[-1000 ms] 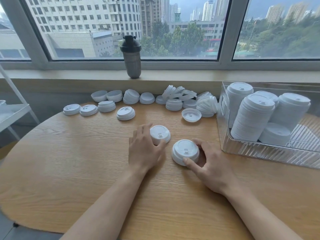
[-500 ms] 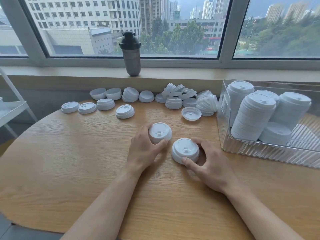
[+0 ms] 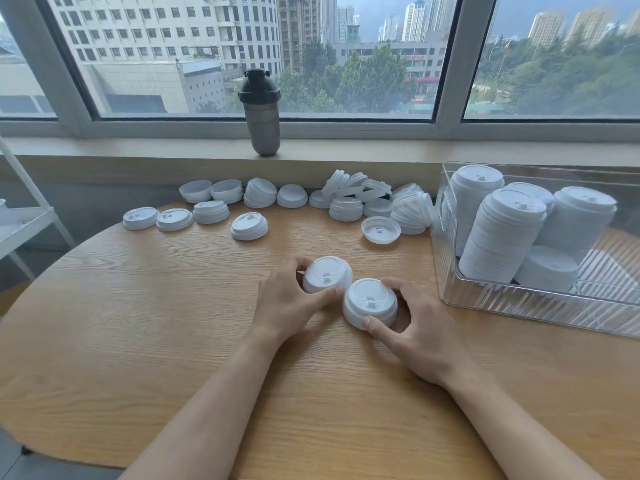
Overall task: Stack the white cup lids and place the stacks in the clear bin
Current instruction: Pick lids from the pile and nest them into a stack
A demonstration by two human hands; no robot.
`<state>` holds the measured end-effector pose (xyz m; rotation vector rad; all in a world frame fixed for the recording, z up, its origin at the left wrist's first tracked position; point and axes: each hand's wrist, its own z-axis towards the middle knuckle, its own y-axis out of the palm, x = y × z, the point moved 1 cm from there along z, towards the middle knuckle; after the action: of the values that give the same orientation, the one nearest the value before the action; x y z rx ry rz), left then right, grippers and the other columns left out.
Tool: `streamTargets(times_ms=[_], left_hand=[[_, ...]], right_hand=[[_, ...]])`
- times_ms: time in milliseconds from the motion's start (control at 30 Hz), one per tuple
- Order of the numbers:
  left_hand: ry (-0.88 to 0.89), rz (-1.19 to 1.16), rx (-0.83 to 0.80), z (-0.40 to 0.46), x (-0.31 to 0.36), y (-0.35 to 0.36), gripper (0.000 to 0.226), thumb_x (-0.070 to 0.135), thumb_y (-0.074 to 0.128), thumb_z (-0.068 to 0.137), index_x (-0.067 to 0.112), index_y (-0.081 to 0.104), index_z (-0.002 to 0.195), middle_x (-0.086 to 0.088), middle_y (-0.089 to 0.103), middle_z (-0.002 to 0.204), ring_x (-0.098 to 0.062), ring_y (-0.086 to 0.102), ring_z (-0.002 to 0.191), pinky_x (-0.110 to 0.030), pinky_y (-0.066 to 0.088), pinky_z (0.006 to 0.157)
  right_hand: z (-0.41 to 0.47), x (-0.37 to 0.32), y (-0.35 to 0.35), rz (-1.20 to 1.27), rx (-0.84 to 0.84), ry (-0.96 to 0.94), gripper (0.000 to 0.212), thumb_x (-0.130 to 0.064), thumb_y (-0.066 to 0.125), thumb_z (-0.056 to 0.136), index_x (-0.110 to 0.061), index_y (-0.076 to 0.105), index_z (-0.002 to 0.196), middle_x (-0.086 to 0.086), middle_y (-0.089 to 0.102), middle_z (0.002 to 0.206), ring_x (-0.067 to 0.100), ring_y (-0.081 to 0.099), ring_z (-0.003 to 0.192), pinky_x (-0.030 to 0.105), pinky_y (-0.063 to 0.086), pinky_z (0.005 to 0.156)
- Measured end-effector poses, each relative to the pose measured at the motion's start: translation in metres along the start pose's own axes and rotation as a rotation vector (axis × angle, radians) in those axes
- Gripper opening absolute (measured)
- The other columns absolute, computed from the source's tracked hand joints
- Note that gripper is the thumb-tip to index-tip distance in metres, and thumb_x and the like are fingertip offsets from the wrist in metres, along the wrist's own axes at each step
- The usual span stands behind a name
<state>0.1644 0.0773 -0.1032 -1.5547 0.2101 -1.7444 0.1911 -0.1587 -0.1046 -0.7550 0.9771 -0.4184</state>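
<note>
The left hand (image 3: pixel 289 303) grips 1 tilted lid stack (image 3: pixel 327 274) and the right hand (image 3: pixel 420 336) pinches another (image 3: pixel 370 302) beside the clear bin (image 3: pixel 519 308), both likely light, thin and slippery, best held by their rims.

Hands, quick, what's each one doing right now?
Left hand: grips a short lid stack, tilted.
Right hand: grips another short lid stack on the table.

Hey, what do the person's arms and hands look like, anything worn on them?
Both forearms are bare as far as the frame shows: no sleeves visible. The left hand and right hand wear no gloves, and no rings, watch or bracelet can be seen. Fingernails look short and unpainted.
</note>
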Motion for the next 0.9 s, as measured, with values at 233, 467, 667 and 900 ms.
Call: streamTargets(times_ms=[233,467,667,900], left_hand=[[0.049,-0.126,0.038,-0.004,0.004,-0.001,0.071,0.073,0.082,0.06,0.042,0.059,0.119,0.025,0.064,0.114,-0.001,0.063,0.107,-0.045,0.051,0.101],[0.243,-0.084,0.017,-0.023,0.029,0.009,0.068,0.073,0.076,0.068,0.04,0.057,0.124,0.026,0.06,0.119,0.001,0.054,0.113,-0.038,0.043,0.104],[0.315,0.069,-0.062,-0.026,0.032,0.024,0.076,0.079,0.071,0.069,0.035,0.059,0.13,0.025,0.059,0.124,0.0,0.049,0.122,-0.034,0.032,0.111],[0.353,0.17,-0.086,-0.026,0.029,0.025,0.078,0.077,0.073,0.07,0.033,0.059,0.132,0.027,0.057,0.126,0.004,0.042,0.126,-0.021,0.023,0.109]], right_hand=[[-0.001,-0.001,-0.001,0.033,-0.004,0.021,0.063,-0.067,0.069,0.077,-0.037,0.054,0.13,-0.023,0.057,0.12,-0.001,0.051,0.113,0.025,0.044,0.097],[0.001,0.0,-0.004,0.27,0.043,0.093,0.053,-0.062,0.037,0.091,-0.032,0.058,0.13,-0.021,0.062,0.119,-0.005,0.055,0.113,0.028,0.045,0.099],[0.001,-0.003,-0.006,0.32,0.051,0.069,0.036,-0.041,0.038,0.098,-0.034,0.062,0.124,-0.023,0.064,0.12,-0.004,0.055,0.117,0.019,0.042,0.095],[0.0,-0.003,-0.004,0.218,0.053,0.019,0.03,-0.04,0.048,0.099,-0.036,0.063,0.124,-0.026,0.061,0.113,0.0,0.059,0.108,0.029,0.047,0.097]])
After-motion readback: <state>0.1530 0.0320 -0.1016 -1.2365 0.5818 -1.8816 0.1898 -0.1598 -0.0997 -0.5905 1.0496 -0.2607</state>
